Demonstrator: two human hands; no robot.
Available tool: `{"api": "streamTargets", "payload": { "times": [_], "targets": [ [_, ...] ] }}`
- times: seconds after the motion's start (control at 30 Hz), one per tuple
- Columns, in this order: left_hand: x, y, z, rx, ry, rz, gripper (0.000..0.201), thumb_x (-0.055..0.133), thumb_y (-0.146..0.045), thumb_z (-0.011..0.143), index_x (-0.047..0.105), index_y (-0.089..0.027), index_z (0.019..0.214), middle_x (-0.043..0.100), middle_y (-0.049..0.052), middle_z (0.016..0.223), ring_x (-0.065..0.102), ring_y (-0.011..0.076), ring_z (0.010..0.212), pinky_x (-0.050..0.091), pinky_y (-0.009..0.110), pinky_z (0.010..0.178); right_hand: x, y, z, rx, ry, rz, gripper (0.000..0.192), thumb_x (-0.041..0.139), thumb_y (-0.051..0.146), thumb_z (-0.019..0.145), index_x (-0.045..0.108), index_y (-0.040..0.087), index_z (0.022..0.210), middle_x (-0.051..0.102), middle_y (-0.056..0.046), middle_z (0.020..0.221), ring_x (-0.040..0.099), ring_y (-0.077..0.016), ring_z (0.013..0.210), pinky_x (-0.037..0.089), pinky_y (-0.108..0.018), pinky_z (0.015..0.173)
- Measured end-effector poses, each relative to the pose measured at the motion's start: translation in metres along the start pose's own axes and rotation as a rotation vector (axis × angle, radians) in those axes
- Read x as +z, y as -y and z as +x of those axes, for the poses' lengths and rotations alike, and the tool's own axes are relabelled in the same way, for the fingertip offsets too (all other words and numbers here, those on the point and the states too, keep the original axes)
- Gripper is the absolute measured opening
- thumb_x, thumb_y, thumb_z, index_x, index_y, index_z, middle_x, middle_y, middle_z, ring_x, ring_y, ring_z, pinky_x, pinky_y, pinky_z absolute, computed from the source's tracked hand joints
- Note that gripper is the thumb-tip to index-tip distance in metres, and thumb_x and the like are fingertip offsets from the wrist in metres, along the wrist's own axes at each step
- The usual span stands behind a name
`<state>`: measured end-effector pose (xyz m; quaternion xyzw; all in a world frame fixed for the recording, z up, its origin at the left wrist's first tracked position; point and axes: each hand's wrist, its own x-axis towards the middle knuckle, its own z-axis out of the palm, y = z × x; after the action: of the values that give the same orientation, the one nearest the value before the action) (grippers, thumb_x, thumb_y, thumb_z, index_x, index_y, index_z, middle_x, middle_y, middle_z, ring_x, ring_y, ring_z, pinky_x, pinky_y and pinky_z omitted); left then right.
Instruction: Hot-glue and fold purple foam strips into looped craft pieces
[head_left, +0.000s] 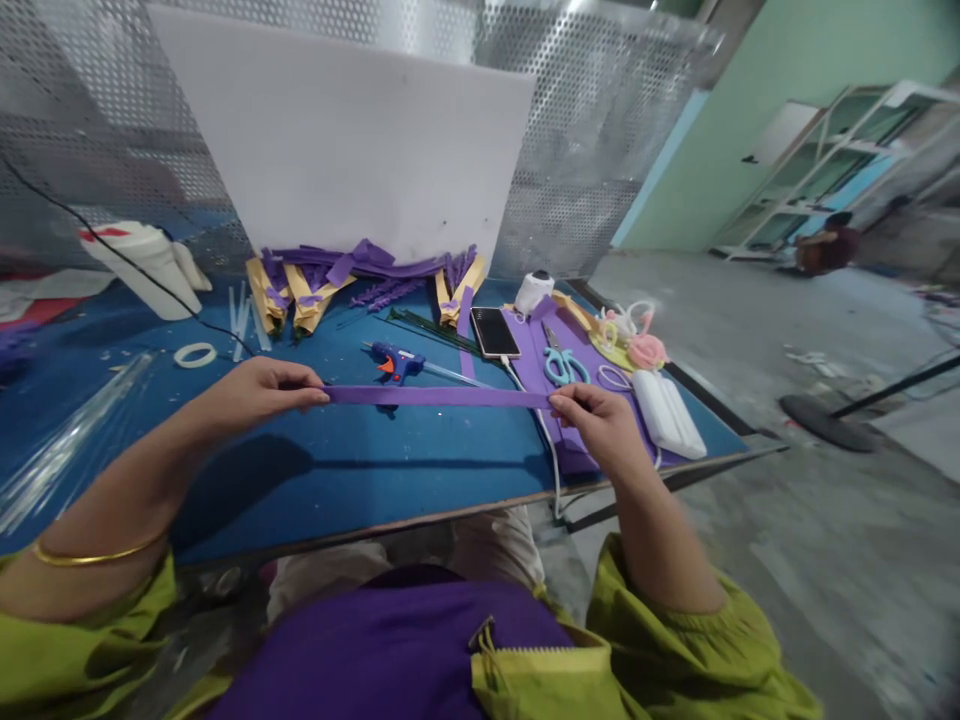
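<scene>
A narrow purple strip [442, 397] is stretched level above the blue table, its shadow falling on the tabletop below. My left hand [259, 393] pinches one end of it, and my right hand [596, 415] pinches the other end. Whether the strip is paper or ribbon I cannot tell. Just behind it lies a blue glue gun [397, 362] with a clear glue stick [454, 373] in its back. Teal-handled scissors [564, 366] rest on purple sheets [529, 350] close to my right hand.
A phone [495, 333] with a white cable lies behind the strip. Wrapped purple flower bunches [307, 295] stand along the white board [360, 140]. On the left are a tape roll [195, 355] and a white bottle [142, 265]; a white packet [667, 413] sits at the right edge.
</scene>
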<state>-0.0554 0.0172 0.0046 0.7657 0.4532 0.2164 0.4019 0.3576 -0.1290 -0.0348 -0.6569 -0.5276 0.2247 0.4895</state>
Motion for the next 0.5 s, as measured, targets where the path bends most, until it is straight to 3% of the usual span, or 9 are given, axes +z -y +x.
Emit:
{"api": "streamTargets", "payload": {
  "times": [0.13,0.27,0.37,0.5],
  "targets": [
    [0.001,-0.004,-0.006,-0.131,-0.277,-0.221,0.011,0.081,-0.015,0.068,0.077,-0.013,0.078,0.063,-0.002,0.057,0.047,0.0085,0.052,0.033,0.015,0.05,0.003,0.008,-0.006,0.019,0.026,0.096,0.023,0.073,0.04,0.076,0.071,0.017,0.077,0.063,0.001,0.062,0.055,-0.0134,0.059,0.042,-0.027,0.06],
    [0.016,-0.013,-0.018,-0.271,-0.594,-0.712,0.013,0.069,0.0,0.07,0.068,-0.013,0.066,0.058,-0.003,0.05,0.046,0.0081,0.046,0.033,0.015,0.043,0.009,0.011,-0.02,0.075,-0.025,0.171,0.024,0.076,0.04,0.073,0.073,0.017,0.078,0.064,0.001,0.061,0.055,-0.013,0.058,0.042,-0.026,0.06],
    [0.033,-0.019,-0.027,-0.346,-0.71,-0.992,0.022,0.062,0.001,0.077,0.06,-0.015,0.063,0.057,-0.004,0.05,0.05,0.0097,0.046,0.041,0.018,0.044,0.014,0.011,-0.029,0.113,-0.094,0.23,0.025,0.079,0.04,0.071,0.072,0.017,0.076,0.063,0.001,0.06,0.054,-0.0127,0.057,0.041,-0.026,0.059],
    [0.045,-0.02,-0.032,-0.386,-0.841,-1.153,0.027,0.055,0.0,0.088,0.059,-0.017,0.067,0.064,-0.006,0.058,0.059,0.0102,0.051,0.048,0.021,0.046,0.015,0.013,-0.037,0.078,-0.145,0.261,0.022,0.076,0.039,0.074,0.069,0.017,0.071,0.06,0.002,0.057,0.052,-0.0122,0.056,0.04,-0.026,0.059]
  ]
}}
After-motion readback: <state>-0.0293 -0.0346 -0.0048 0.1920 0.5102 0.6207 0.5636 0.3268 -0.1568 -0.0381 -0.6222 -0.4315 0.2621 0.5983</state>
